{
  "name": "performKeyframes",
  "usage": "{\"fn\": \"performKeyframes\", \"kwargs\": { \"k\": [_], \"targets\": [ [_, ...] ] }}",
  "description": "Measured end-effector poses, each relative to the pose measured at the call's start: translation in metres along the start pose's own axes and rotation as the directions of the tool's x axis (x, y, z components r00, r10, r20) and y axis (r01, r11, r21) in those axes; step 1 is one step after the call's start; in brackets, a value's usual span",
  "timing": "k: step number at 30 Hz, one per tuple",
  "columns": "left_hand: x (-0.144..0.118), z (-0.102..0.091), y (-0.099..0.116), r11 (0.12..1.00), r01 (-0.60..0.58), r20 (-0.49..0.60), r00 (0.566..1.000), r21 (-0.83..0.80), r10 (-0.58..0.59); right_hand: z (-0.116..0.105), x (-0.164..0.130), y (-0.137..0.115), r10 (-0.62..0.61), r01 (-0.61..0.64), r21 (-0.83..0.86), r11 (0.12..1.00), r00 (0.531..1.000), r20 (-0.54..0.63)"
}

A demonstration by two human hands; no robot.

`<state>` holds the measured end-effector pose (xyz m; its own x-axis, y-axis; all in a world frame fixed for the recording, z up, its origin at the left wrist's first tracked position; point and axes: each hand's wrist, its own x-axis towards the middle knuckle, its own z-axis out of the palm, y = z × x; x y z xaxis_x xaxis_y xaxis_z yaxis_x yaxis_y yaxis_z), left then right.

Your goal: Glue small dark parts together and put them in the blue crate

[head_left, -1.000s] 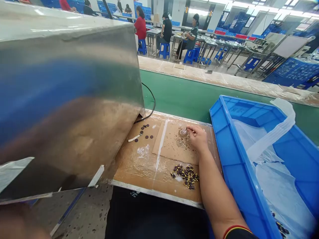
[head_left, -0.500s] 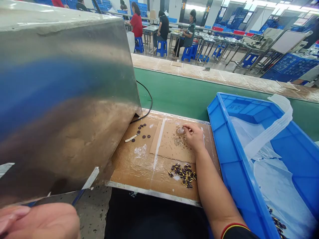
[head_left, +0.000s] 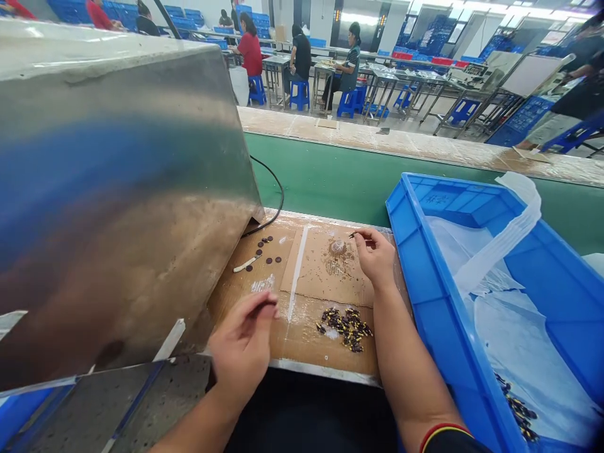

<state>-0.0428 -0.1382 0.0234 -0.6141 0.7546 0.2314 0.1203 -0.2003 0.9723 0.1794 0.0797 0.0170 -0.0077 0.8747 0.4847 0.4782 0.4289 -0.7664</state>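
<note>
My right hand (head_left: 376, 255) rests on the cardboard pad (head_left: 325, 270) and pinches a small dark part (head_left: 352, 235) between thumb and forefinger, just right of a pale blob of glue or paste (head_left: 338, 246). My left hand (head_left: 244, 347) hovers over the near edge of the cardboard-covered worktop (head_left: 255, 296), its fingers curled, pinching something small and dark at the fingertips. Between the hands lies a pile of small black and yellow parts (head_left: 345, 326). Several dark round discs (head_left: 265, 250) and a white stick (head_left: 245, 265) lie farther left.
A large stainless steel housing (head_left: 113, 189) fills the left side, with a black cable (head_left: 274, 201) running behind it. A blue plastic crate (head_left: 491, 296) lined with clear plastic stands on the right. Beyond lies a green conveyor belt (head_left: 340, 176); people sit at distant tables.
My left hand has come up from the lower left corner to the near edge of the worktop. My right hand has moved off the blob, slightly right and away, now pinching a small part.
</note>
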Motion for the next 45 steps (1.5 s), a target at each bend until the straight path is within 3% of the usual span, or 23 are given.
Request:
{"fn": "performKeyframes", "kwargs": {
  "k": [3, 5, 8, 11, 17, 21, 23, 26, 28, 30, 34, 37, 40, 45],
  "targets": [
    [0.014, 0.048, -0.016, 0.937, 0.266, 0.199, 0.954, -0.226, -0.223, -0.007, -0.014, -0.009, 0.09, -0.086, 0.089, 0.992, 0.995, -0.036],
    [0.025, 0.069, -0.022, 0.904, 0.341, 0.314, 0.914, -0.256, -0.256, -0.008, -0.026, -0.014, 0.097, -0.086, 0.095, 0.992, 0.989, -0.114],
    [0.04, 0.088, -0.026, 0.919, 0.342, 0.416, 0.878, -0.197, -0.238, -0.007, -0.039, -0.019, -0.018, 0.023, 0.016, 1.0, 0.965, -0.262],
    [0.054, 0.102, -0.033, 0.939, 0.32, 0.474, 0.85, -0.123, -0.228, -0.006, -0.043, -0.019, -0.138, 0.126, -0.06, 0.99, 0.949, -0.284],
    [0.069, 0.123, -0.058, 0.892, 0.417, 0.467, 0.832, -0.174, -0.298, -0.003, -0.04, -0.012, -0.184, 0.16, -0.096, 0.982, 0.913, -0.364],
    [0.068, 0.127, -0.073, 0.857, 0.473, 0.428, 0.83, -0.202, -0.358, 0.001, -0.032, -0.005, -0.037, 0.024, -0.088, 0.996, 0.987, -0.155],
    [0.067, 0.126, -0.079, 0.855, 0.475, 0.411, 0.836, -0.208, -0.364, 0.004, -0.03, -0.004, 0.097, -0.099, -0.03, 0.995, 0.992, -0.075],
    [0.067, 0.124, -0.084, 0.866, 0.463, 0.392, 0.844, -0.189, -0.366, 0.01, -0.035, -0.007, 0.304, -0.308, 0.33, 0.892, 0.95, 0.065],
    [0.068, 0.123, -0.086, 0.885, 0.439, 0.397, 0.848, -0.153, -0.352, 0.016, -0.04, -0.011, 0.357, -0.429, 0.547, 0.718, 0.903, 0.24],
    [0.07, 0.121, -0.085, 0.91, 0.394, 0.398, 0.861, -0.13, -0.316, 0.022, -0.045, -0.015, 0.356, -0.517, 0.627, 0.583, 0.856, 0.374],
    [0.072, 0.116, -0.08, 0.964, 0.255, 0.346, 0.913, -0.072, -0.216, 0.029, -0.049, -0.02, 0.36, -0.603, 0.628, 0.492, 0.798, 0.483],
    [0.072, 0.112, -0.077, 0.999, -0.016, 0.34, 0.94, 0.043, 0.001, 0.032, -0.051, -0.019, 0.38, -0.611, 0.635, 0.473, 0.792, 0.478],
    [0.074, 0.108, -0.074, 0.962, -0.253, 0.379, 0.904, 0.107, 0.195, 0.033, -0.053, -0.016, 0.386, -0.608, 0.656, 0.447, 0.793, 0.472],
    [0.081, 0.106, -0.072, 0.914, -0.392, 0.448, 0.839, 0.106, 0.308, 0.032, -0.051, -0.016, 0.405, -0.661, 0.686, 0.305, 0.742, 0.535]
  ]
}}
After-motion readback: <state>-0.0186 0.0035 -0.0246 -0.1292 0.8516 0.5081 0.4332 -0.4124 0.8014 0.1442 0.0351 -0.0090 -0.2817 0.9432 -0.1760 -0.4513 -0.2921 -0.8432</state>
